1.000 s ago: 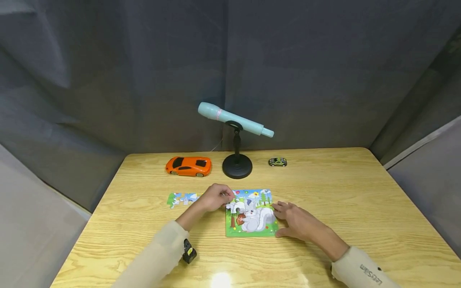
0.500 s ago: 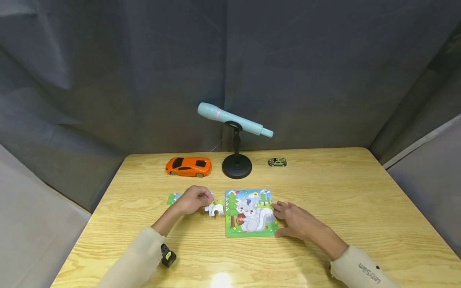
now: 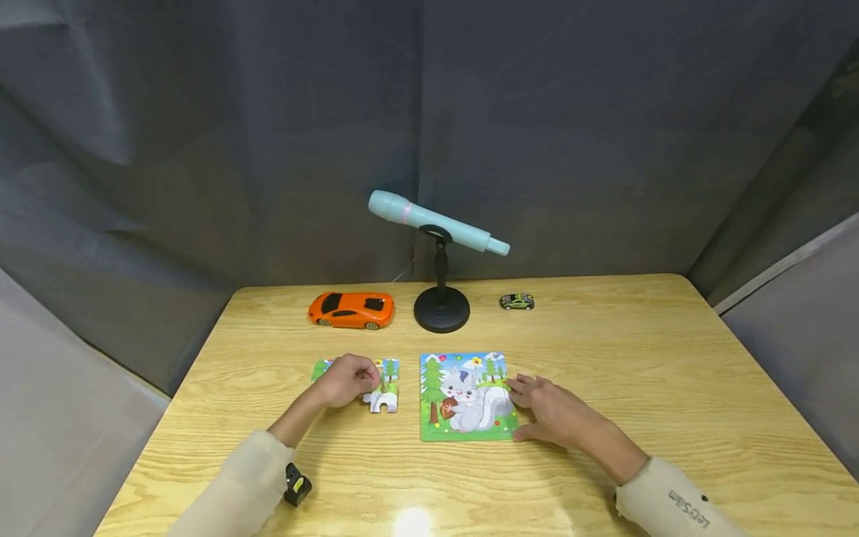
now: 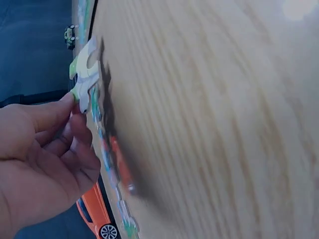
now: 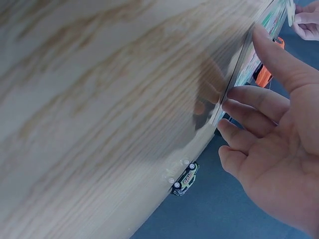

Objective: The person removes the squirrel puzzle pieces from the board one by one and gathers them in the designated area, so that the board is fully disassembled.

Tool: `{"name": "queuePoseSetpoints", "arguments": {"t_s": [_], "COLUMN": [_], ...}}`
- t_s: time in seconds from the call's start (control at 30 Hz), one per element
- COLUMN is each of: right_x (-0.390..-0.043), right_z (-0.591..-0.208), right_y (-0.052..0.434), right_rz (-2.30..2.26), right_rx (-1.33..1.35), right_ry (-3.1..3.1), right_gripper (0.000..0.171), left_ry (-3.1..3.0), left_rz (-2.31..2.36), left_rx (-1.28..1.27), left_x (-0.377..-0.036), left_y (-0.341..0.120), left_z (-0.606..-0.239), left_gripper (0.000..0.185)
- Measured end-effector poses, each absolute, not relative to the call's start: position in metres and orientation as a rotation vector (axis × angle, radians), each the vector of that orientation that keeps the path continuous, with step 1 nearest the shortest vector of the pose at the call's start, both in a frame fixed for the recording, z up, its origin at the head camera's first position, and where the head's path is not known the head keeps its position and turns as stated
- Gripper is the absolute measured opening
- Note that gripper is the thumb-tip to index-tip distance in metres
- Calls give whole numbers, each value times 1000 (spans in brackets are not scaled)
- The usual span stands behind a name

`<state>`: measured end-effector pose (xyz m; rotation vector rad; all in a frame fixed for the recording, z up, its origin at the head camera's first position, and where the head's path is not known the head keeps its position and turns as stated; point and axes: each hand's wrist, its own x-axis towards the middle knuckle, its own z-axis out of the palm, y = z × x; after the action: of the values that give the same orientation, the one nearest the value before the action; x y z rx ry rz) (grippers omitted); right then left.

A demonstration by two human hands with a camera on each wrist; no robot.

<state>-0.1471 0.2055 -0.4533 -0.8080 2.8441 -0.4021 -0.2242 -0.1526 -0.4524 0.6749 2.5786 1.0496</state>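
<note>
A loose puzzle piece (image 3: 383,400), white w/ green edge, is pinched betw. thumb and fingertips of the left hand (image 3: 347,380); in the left wrist view the piece (image 4: 85,73) is held at its edge, just off the desk (image 3: 604,350). It sits at the near-right corner of a strip of joined pieces (image 3: 356,368) lying flat, left of the puzzle board (image 3: 467,395); whether piece and strip touch can't be told.

The board, w/ a squirrel pic, lies approx. mid-desk, near side. The right hand (image 3: 553,412) rests at its right edge, fingers (image 5: 254,97) straight and spread, tips touching the board rim, nothing gripped.

At the far side of the desk: an orange toy car (image 3: 352,309) at left, a mic stand (image 3: 441,309) w/ a pale blue microphone (image 3: 436,222) in the middle, a small green toy car (image 3: 517,301) to the right. All are well apart from both hands. Dark grey cloth (image 3: 268,134) hangs behind the desk.
</note>
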Motion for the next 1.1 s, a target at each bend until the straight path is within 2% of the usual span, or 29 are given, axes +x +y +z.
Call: {"name": "queuePoseSetpoints", "arguments": {"t_s": [0.4, 0.77, 1.1], "right_x": [-146, -147, -146], "right_z": [-453, -452, -452], "right_y": [205, 205, 205], "right_rz": [-400, -400, -378], "right_rx": [-800, -807, -774], "right_ry": [2848, 2849, 2846], "right_gripper": [67, 67, 67], "left_ry": [2661, 2692, 2685], "left_rz": [978, 978, 1044], "left_rx": [522, 508, 522], "left_x": [-222, -223, -233], "left_y": [-145, -142, -117], "left_z": [-462, -457, -439], "left_gripper": [13, 14, 3]}}
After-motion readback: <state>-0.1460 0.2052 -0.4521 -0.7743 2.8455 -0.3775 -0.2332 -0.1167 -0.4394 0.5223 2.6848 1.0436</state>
